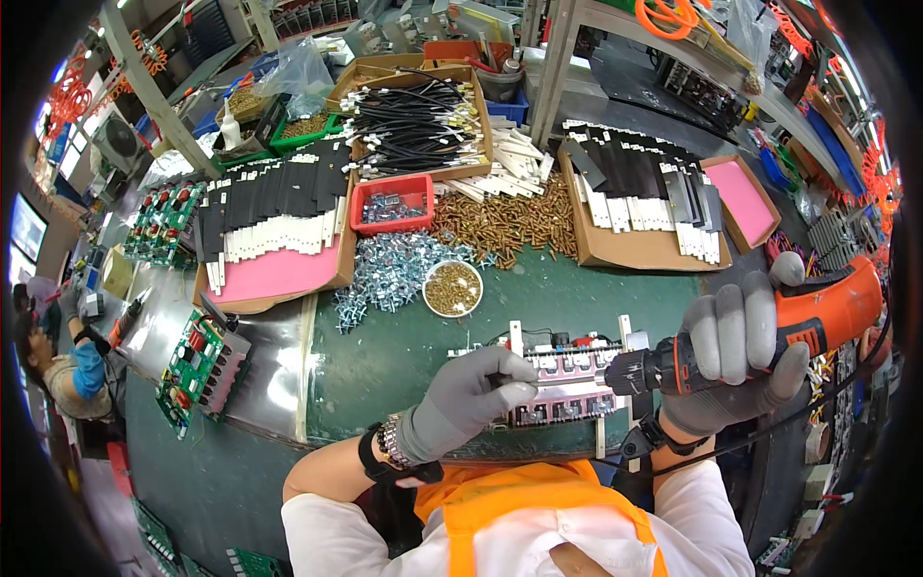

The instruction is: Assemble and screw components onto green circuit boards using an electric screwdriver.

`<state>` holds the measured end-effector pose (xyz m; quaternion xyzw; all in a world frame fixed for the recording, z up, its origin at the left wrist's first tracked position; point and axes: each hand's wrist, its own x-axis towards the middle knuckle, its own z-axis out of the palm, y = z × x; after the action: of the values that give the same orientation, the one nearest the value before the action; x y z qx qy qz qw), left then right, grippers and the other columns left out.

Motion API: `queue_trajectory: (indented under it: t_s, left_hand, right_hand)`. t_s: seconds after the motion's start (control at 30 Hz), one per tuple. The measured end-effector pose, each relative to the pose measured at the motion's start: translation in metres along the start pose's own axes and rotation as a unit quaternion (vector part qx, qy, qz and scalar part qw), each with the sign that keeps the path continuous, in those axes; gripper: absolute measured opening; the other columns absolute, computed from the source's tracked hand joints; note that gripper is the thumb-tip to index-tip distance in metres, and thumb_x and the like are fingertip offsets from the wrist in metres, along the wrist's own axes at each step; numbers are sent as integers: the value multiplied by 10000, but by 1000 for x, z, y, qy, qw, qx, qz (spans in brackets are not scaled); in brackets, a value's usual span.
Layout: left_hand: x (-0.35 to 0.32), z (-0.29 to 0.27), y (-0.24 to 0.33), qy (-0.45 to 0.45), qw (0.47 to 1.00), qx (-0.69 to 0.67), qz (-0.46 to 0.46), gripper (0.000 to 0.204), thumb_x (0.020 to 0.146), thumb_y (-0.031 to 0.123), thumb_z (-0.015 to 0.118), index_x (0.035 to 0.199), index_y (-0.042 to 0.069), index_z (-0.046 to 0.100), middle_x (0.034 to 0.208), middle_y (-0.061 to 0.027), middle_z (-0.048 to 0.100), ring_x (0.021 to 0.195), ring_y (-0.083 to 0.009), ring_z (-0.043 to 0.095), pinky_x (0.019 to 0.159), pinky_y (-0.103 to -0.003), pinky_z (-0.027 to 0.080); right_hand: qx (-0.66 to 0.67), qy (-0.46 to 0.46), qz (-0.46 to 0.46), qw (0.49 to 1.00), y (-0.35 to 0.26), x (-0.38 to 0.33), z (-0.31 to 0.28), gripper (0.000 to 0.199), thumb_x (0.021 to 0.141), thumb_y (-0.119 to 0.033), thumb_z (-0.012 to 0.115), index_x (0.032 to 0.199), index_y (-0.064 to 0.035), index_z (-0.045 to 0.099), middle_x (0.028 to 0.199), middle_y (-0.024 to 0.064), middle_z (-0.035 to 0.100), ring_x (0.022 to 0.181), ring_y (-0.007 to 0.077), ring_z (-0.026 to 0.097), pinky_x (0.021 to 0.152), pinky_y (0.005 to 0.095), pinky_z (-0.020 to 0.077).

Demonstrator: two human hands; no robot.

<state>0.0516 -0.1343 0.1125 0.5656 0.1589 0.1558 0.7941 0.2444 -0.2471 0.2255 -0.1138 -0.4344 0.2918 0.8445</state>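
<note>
My right hand (735,341), in a grey glove, grips an orange and black power drill (822,310) held sideways, its chuck pointing left. A thin bit runs from the chuck toward my left hand (471,399). That hand, also gloved in grey, has thumb and fingers pinched together by the bit's tip; what they hold, if anything, is too small to make out. Beneath both hands lies a circuit board assembly (562,412) with rows of pinkish-purple parts and white strips, partly covered by the hands and drill.
Beyond the board stand a white bowl of small brass-coloured parts (453,289), heaped silvery screw terminals (399,269), loose brass screws (519,219) and a red bin (392,204). Cardboard trays (625,248) hold black and white strips. Black cables fill a box (418,120). A green board (197,370) lies left.
</note>
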Motion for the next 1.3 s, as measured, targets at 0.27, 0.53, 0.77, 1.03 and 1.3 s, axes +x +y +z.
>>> queue_trajectory:
  t_s: [0.27,0.53,0.77,1.03,1.3]
  left_hand:
    - [118,-122,51,156,908,345,182,328,827,59,677,1149,21,629,916,-31,667,836,-112,613,747,-260,507]
    - [190,-242,6,73,661,746,-31,192,801,127,677,981,90,733,968,-135,696,889,-287,662,822,-373,515]
    - [207,-244,5,114,654,741,-99,125,796,159,691,892,88,727,875,-124,699,844,-292,664,801,-378,519]
    - [150,-168,37,227,907,344,91,120,837,99,680,902,-2,672,860,-88,690,762,-170,653,684,-303,515]
    - [81,-48,51,92,992,11,81,158,857,32,623,1007,-9,595,900,-96,670,722,-105,605,632,-239,497]
  right_hand:
    - [-57,32,-106,992,-26,13,-30,586,886,-156,671,1346,56,377,625,-55,435,473,33,424,466,201,383]
    - [-79,46,-96,991,-21,7,-40,565,892,-149,667,1335,43,373,630,-35,442,445,51,419,432,222,379]
    - [-82,57,-86,991,-17,10,-42,578,898,-163,660,1352,38,363,632,-28,440,431,66,418,428,239,373]
    - [-95,12,-98,991,-17,15,-36,587,902,-184,666,1356,16,353,603,-31,473,435,62,453,424,225,383]
    - [-32,-73,-138,987,1,31,-9,515,880,-111,666,1287,30,383,649,-35,488,492,42,478,502,202,428]
